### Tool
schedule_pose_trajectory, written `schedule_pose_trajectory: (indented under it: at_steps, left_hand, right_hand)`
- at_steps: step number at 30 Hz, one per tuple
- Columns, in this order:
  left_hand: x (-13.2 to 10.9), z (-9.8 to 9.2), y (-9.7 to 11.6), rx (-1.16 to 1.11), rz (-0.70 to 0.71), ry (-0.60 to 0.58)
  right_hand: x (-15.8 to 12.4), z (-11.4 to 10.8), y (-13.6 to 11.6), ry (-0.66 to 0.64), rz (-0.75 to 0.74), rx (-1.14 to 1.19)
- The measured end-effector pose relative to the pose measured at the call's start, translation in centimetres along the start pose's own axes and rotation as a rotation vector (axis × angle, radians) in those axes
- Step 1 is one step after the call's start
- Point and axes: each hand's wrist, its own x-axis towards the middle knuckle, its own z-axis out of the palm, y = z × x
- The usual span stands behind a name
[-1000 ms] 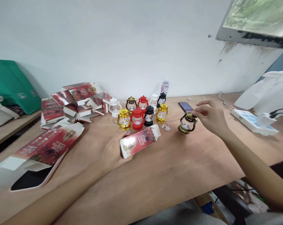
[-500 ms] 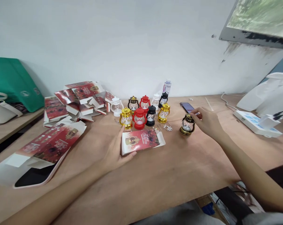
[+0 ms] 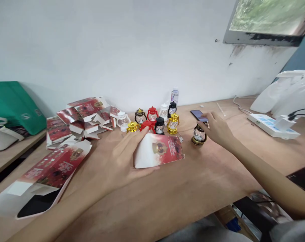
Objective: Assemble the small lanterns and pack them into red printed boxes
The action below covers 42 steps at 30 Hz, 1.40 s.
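Nine small lamps (image 3: 173,123) stand close together on the counter (image 3: 172,191), near the wall (image 3: 142,50). We see two white ones, two red, two black, two gold and one brown. One more, the dark lamp (image 3: 198,137), stands on the counter, apart from them on the right, at the fingertips of our right hand (image 3: 215,127). Our right grip is bent over its top, but we cannot tell if it is pinching the lamp or only touching it. Its glass is clear, and a bit of white shows inside. Our left hand (image 3: 127,156) has its grip closed on a red and white box (image 3: 165,149). Our thumb is below the box, and our fingers go over its left end. The box has a gold lamp printed on it. It is tipped, and it sits in front of the lamps, so it hides some of the front ones. A phone (image 3: 198,115) lies just behind our right hand, and a bottle (image 3: 175,96) stands behind the lamps by the wall. On our left we have a messy heap of boxes (image 3: 88,109), and nearer to us some flat card (image 3: 55,171) lies over a black thing (image 3: 38,205) with a pink edge. Past them are a green bag (image 3: 18,107) and a white bag (image 3: 2,139). On our right sit a power strip (image 3: 265,125) with a plug (image 3: 284,123) in it and some plastic bags (image 3: 289,90).
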Motion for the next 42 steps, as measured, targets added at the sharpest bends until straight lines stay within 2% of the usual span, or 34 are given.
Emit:
schedule_pose_trajectory:
  at_steps: [3,5,8,11,14,19,21,26,28,33,42]
  left_hand:
    - [2.9,-1.7,0.8,0.106,-0.005,-0.159]
    - [4.5,-2.1,1.1,0.161,0.014,-0.193]
    - [6.0,-2.1,1.1,0.211,0.029,-0.102]
    - [6.4,-1.9,0.8,0.225,0.037,0.02]
    - [6.0,-2.0,0.4,0.201,0.026,0.069]
    - [5.5,-2.5,0.4,0.105,-0.062,0.057]
    - [5.6,-2.7,0.7,0.08,-0.058,0.014]
    - [5.9,-2.9,1.0,0.045,-0.039,-0.192]
    - [5.9,-3.0,0.7,0.028,-0.016,-0.218]
    - [6.0,-3.2,-0.3,-0.043,0.032,-0.244]
    - [6.1,-3.3,-1.1,-0.114,0.027,-0.265]
  right_hand:
    - [-0.1,-2.0,-2.7,0.198,-0.222,0.235]
    - [-0.1,-4.0,-5.5,0.206,-0.386,0.388]
    - [0.3,-6.8,-9.7,0.18,-0.62,0.415]
    - [1.1,-7.8,-12.5,0.136,-0.698,0.281]
    - [2.0,-7.5,-13.8,0.086,-0.681,0.207]
    - [2.6,-7.4,-14.1,-0.069,-0.592,0.336]
    - [2.6,-7.7,-13.9,-0.145,-0.55,0.385]
    - [2.6,-8.2,-13.5,-0.38,-0.44,0.464]
    - [2.6,-8.1,-13.4,-0.438,-0.406,0.477]
    - [3.0,-7.6,-13.2,-0.479,-0.378,0.526]
    - [4.0,-6.7,-12.9,-0.576,-0.304,0.813]
